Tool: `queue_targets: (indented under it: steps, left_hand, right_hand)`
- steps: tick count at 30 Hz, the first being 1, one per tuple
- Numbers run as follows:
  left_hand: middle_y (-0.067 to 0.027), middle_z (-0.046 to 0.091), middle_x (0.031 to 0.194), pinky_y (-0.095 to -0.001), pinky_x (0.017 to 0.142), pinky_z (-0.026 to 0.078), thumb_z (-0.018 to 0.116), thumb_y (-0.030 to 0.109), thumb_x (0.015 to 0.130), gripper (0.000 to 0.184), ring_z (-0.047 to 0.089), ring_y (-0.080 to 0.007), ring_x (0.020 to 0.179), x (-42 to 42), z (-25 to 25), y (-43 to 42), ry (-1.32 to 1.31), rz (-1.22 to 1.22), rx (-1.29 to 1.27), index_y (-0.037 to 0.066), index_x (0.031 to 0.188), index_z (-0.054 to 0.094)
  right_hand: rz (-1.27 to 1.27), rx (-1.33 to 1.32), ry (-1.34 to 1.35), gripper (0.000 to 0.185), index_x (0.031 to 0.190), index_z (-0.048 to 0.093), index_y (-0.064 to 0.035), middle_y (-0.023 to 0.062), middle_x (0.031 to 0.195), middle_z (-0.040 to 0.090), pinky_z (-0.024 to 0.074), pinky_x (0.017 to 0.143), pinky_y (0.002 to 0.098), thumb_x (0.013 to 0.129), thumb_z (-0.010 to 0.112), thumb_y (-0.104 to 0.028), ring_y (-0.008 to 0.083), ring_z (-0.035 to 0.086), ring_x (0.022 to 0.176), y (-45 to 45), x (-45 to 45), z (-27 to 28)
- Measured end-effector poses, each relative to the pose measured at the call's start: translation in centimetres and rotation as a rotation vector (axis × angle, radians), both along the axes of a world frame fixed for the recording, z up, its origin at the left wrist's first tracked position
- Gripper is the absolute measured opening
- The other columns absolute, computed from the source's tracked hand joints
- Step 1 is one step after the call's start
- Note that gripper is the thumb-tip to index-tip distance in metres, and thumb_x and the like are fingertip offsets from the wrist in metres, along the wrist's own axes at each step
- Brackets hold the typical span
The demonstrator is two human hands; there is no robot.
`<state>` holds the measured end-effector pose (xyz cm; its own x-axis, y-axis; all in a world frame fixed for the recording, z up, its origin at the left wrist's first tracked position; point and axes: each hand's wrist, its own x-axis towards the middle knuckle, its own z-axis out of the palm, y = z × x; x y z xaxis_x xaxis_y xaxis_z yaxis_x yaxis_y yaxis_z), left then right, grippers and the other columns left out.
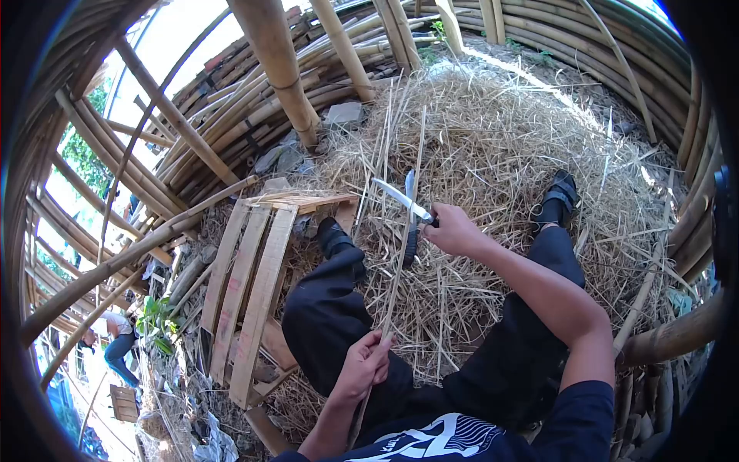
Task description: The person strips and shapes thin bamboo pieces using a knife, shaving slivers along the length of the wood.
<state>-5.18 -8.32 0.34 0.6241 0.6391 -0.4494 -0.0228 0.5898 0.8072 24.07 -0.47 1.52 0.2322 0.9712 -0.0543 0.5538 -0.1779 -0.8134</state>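
Observation:
My right hand (454,229) is closed around the dark handle of a knife (400,198), its pale blade pointing to the upper left across a long thin bamboo strip (397,281). Near my lap, my left hand (365,363) pinches the lower part of that strip, which runs up and away between my legs. Just behind the knife, a second bladed tool with a ribbed black handle (410,250) lies on the straw-like shavings (477,146). Whether the blade touches the strip is hard to tell.
A slatted wooden crate (252,289) stands left of my left leg. Thick bamboo poles (281,69) rise in front, with stacked bamboo (223,123) behind them. Another pole (670,336) lies at the right. A person (119,346) bends over far left.

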Motion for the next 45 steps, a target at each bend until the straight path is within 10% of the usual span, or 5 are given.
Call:
queue_targets:
  steps: [9, 11, 14, 26, 45]
  left_hand:
    - [0.0016, 0.045, 0.058, -0.0225, 0.046, 0.032, 0.047, 0.018, 0.099, 0.020, 0.042, -0.0060, 0.049, 0.5, -1.9, 0.1, 0.434, -0.017, 0.701, 0.000, 0.100, 0.056]
    - [-0.0197, 0.062, 0.074, -0.0388, 0.060, 0.047, 0.046, 0.014, 0.097, 0.021, 0.063, -0.0349, 0.070, 1.0, -0.6, -0.3, 0.625, -0.049, 0.957, -0.003, 0.092, 0.057]
    - [-0.0267, 0.062, 0.084, -0.0463, 0.067, 0.047, 0.044, 0.012, 0.096, 0.020, 0.060, -0.0446, 0.083, 1.0, -1.1, -0.1, 0.620, -0.083, 1.042, -0.003, 0.094, 0.057]
    - [-0.0233, 0.062, 0.074, -0.0482, 0.062, 0.048, 0.045, 0.013, 0.095, 0.014, 0.061, -0.0414, 0.071, 0.4, 0.2, 3.1, 0.848, -0.252, 1.124, 0.000, 0.091, 0.050]
    - [-0.0156, 0.064, 0.069, -0.0427, 0.045, 0.049, 0.061, 0.022, 0.089, 0.021, 0.061, -0.0352, 0.054, 3.1, -2.4, 3.8, 0.818, -0.060, 1.209, 0.003, 0.091, 0.053]
  right_hand:
    - [0.057, 0.077, -0.334, 0.027, 0.101, 0.055, 0.0004, 0.0243, 0.075, 0.061, 0.0442, 0.064, 0.0499, 0.094, 0.050, -0.025, 0.0432, 0.059, 0.071, -1.2, -0.4, 0.0]
    - [0.057, 0.049, -0.280, 0.029, 0.100, 0.056, 0.0005, 0.0236, 0.075, 0.061, 0.0447, 0.065, 0.0498, 0.095, 0.049, -0.027, 0.0424, 0.060, 0.072, -1.3, -0.3, 0.5]
    - [0.139, -0.127, -0.047, 0.033, 0.085, 0.058, 0.0023, 0.0237, 0.085, 0.064, 0.0476, 0.071, 0.0499, 0.094, 0.049, -0.028, 0.0414, 0.062, 0.079, -1.5, -0.7, 1.0]
    - [0.328, -0.002, -0.547, 0.030, 0.108, 0.051, -0.0057, 0.0185, 0.066, 0.059, 0.0447, 0.057, 0.0489, 0.095, 0.049, -0.033, 0.0378, 0.061, 0.064, -2.3, 1.4, 0.4]
    - [0.536, 0.053, -0.650, 0.035, 0.090, 0.046, -0.0056, 0.0136, 0.060, 0.056, 0.0428, 0.047, 0.0459, 0.095, 0.047, -0.040, 0.0348, 0.057, 0.052, -1.7, 2.0, -1.4]
